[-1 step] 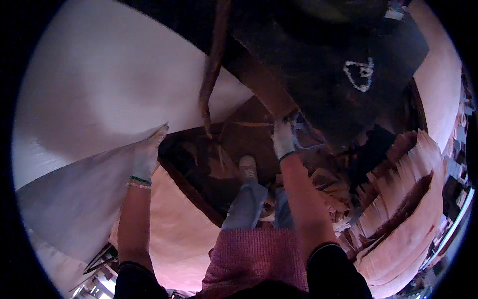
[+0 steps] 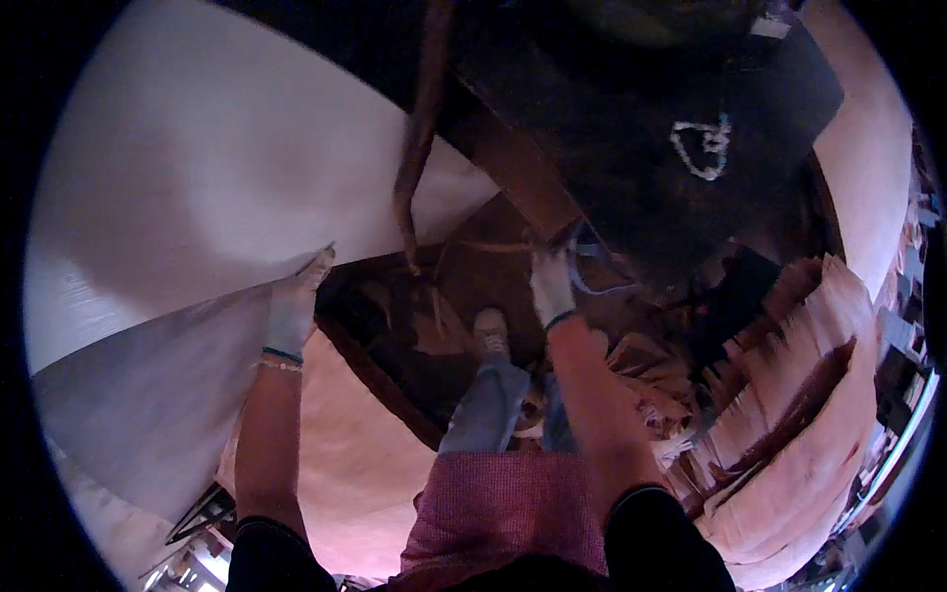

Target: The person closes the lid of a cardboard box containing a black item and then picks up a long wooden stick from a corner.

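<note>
My left hand (image 2: 294,306), in a pale work glove with a green cuff, grips the near edge of a large, thin pale sheet, which looks like wood veneer (image 2: 227,148). The thumb lies along that edge; the other fingers are mostly hidden. My right hand (image 2: 552,284), also gloved, is closed at the lower end of a brown beam-like part (image 2: 528,183) beside a dark machine panel (image 2: 651,168). What its fingers hold there is too dark to make out. A blue band or cord (image 2: 604,289) loops just right of this hand.
A brown bar (image 2: 419,148) hangs down between my hands. On the right lies a bulky pile of torn reddish veneer (image 2: 789,414). Another sheet (image 2: 355,454) spreads below my left forearm, with a dark edge. My shoe (image 2: 490,329) stands on the dark floor among scraps.
The right hand has shifted slightly left and toward me. My left hand stays at the sheet's edge, and the whole view has moved a little.
</note>
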### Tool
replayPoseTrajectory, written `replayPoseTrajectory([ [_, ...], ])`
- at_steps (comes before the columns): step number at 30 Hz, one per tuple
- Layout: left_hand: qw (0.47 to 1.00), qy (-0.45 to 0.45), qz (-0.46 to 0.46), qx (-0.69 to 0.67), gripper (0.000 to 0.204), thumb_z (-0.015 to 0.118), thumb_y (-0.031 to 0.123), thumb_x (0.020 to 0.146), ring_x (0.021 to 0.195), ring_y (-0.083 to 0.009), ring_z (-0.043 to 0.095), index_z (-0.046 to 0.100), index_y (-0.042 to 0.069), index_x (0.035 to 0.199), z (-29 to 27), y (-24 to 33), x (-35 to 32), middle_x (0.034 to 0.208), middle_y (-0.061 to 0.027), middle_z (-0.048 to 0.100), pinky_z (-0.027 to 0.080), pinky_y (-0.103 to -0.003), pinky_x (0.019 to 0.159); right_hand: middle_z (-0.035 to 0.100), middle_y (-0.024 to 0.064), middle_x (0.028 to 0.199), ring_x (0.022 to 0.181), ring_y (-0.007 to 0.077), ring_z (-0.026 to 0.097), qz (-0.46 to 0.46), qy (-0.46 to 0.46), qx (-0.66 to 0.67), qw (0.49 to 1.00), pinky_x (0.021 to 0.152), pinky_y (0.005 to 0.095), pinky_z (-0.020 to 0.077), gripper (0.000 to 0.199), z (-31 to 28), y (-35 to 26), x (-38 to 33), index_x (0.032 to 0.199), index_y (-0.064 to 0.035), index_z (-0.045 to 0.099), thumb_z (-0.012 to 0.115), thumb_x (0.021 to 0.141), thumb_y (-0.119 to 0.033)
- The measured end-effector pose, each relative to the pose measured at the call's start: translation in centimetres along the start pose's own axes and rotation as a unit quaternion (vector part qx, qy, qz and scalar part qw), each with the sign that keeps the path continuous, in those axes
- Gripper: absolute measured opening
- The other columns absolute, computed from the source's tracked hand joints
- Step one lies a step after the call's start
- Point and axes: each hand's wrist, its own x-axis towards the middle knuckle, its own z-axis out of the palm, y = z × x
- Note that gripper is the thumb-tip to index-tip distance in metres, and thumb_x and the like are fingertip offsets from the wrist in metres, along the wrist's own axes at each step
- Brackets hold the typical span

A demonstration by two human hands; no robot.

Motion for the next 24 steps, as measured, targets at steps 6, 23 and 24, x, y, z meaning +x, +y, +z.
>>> replayPoseTrajectory([
  [6,0.997,0.041,-0.057,-0.045,0.031,0.071,0.028,0.086,0.065,-0.0087,0.051,0.06,0.008,0.107,2.4,-0.2,-1.8,0.08,0.0019,0.054,0.044,-0.024,0.055,0.055,0.024,0.116,0.106,0.0419,0.053,0.008,-0.152,-0.065,0.986,0.088,0.0459,0.0475,0.035,-1.9,0.3,-15.1,0.123,-0.0012,0.051,0.048,0.089,-0.009],
  [23,0.826,0.139,0.472,0.276,0.044,0.06,0.026,0.088,0.109,-0.0388,0.057,0.052,-0.002,0.12,18.8,31.1,-8.6,0.117,-0.0236,0.059,0.044,-0.043,0.092,0.062,0.0204,0.092,0.084,0.0341,0.06,0.027,-0.062,-0.195,0.979,0.076,0.0435,0.0502,0.028,-22.2,17.8,-35.5,0.104,-0.0014,0.057,0.055,0.086,-0.023],
  [24,0.849,0.124,0.441,0.262,0.046,0.062,0.027,0.086,0.107,-0.0398,0.057,0.052,-0.003,0.119,20.2,33.1,-6.9,0.115,-0.024,0.06,0.045,-0.043,0.091,0.062,0.0214,0.093,0.084,0.0349,0.06,-0.023,-0.052,-0.271,0.961,0.076,0.0436,0.05,0.028,-22.8,14.2,-35.7,0.103,-0.0008,0.058,0.054,0.086,-0.023],
])
